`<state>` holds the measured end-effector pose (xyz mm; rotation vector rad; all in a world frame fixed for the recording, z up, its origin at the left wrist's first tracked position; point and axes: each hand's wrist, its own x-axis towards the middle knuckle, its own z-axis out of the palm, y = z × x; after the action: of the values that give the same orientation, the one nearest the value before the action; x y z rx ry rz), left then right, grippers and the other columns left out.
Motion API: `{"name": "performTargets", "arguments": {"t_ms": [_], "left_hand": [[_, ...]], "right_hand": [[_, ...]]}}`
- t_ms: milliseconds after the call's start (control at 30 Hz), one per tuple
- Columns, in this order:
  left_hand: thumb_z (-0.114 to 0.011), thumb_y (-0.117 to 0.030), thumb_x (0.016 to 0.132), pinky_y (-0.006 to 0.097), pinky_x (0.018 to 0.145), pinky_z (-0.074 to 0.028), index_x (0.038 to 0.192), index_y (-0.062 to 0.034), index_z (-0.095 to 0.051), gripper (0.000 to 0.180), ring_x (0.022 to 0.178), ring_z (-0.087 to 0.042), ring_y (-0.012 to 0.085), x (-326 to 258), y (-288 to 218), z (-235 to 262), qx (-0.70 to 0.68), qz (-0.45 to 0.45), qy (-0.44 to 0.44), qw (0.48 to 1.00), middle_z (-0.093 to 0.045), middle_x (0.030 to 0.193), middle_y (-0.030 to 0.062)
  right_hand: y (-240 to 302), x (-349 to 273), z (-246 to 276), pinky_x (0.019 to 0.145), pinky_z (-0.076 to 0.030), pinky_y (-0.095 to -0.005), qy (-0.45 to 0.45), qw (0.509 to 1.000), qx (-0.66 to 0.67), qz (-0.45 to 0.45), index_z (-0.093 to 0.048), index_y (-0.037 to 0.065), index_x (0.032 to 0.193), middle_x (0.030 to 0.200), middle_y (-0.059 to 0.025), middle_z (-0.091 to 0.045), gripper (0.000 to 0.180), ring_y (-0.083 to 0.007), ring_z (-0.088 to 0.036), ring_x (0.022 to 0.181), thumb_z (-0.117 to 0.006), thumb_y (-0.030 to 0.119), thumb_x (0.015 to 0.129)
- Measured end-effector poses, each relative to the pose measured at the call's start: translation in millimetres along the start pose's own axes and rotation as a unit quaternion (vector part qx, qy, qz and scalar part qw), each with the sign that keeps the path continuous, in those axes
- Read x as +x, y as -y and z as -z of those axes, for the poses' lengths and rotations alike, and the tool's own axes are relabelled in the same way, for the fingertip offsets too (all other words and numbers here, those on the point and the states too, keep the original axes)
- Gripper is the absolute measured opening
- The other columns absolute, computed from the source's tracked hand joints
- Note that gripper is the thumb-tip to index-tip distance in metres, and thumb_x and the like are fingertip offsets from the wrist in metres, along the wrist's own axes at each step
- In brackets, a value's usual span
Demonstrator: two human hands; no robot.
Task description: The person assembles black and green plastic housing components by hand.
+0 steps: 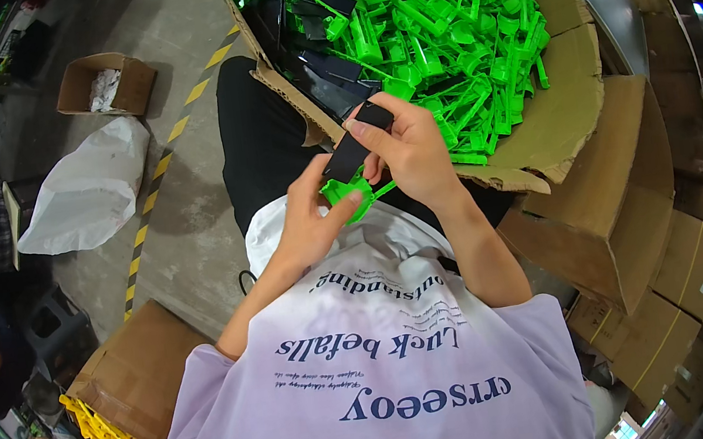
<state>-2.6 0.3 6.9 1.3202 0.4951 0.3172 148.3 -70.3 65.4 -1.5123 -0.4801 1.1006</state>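
In front of my torso, my left hand (307, 229) is closed, with a bright green plastic part (345, 199) pinched between thumb and fingers. A thin green arm of that part reaches toward my other hand. My right hand (413, 150) grips a flat black rectangular piece (347, 157), thumb on top. The black piece slants down to the green part; whether the two are joined I cannot tell. Just beyond my hands stands a large open cardboard box (573, 126), heaped with loose green plastic parts (442, 28). Several glossy black pieces (322, 83) lie along its left inner side.
Cardboard cartons (644, 315) are stacked at the right. Yellow-and-black tape (155, 175) runs along the floor at the left, beside a white plastic bag (89, 190) and a small open box (102, 85). A carton (137, 369) with yellow parts (115, 437) stands lower left; people are beyond.
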Motion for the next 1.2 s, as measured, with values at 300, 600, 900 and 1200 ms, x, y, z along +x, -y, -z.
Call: {"name": "performTargets", "arguments": {"t_ms": [300,600,900,1200], "left_hand": [[-0.07,-0.008,0.077,0.023,0.048,-0.038,0.082,-0.0039,-0.068,0.007,0.058,-0.053,0.0106,41,-50,-9,0.215,-0.226,-0.164,0.936,-0.059,0.071,0.0041],[-0.07,-0.007,0.075,0.021,0.05,-0.038,0.08,-0.0039,-0.065,0.008,0.06,-0.053,0.0075,50,-44,2,0.165,-0.169,-0.104,0.966,-0.058,0.072,0.0013],[-0.071,-0.01,0.074,0.021,0.059,-0.042,0.096,-0.001,-0.059,0.027,0.069,-0.054,0.0075,24,-23,7,-0.004,-0.127,-0.123,0.984,-0.058,0.084,0.0031],[-0.067,-0.008,0.082,0.023,0.058,-0.043,0.09,0.0004,-0.061,0.013,0.066,-0.054,0.007,-3,13,-15,-0.01,0.06,-0.052,0.997,-0.06,0.071,0.0022]], "right_hand": [[-7,-4,-6,0.046,-0.044,-0.0236,-0.006,0.993,-0.096,0.073,-0.06,-0.003,0.089,0.061,-0.005,-0.059,0.016,-0.0091,-0.056,0.05,-0.061,0.012,0.085],[-5,-5,-3,0.046,-0.045,-0.0234,0.019,0.992,-0.113,0.057,-0.06,-0.002,0.093,0.062,-0.0036,-0.059,0.014,-0.0085,-0.057,0.05,-0.058,0.011,0.087],[-4,-1,1,0.046,-0.047,-0.0229,0.014,0.998,-0.048,0.049,-0.056,0.001,0.105,0.066,-0.0044,-0.059,0.021,-0.0083,-0.057,0.052,-0.062,0.01,0.086],[-6,0,0,0.039,-0.043,-0.0219,-0.072,0.992,0.078,0.071,-0.039,0.002,0.108,0.064,-0.007,-0.056,0.038,-0.0102,-0.055,0.046,-0.067,0.008,0.084]]}}
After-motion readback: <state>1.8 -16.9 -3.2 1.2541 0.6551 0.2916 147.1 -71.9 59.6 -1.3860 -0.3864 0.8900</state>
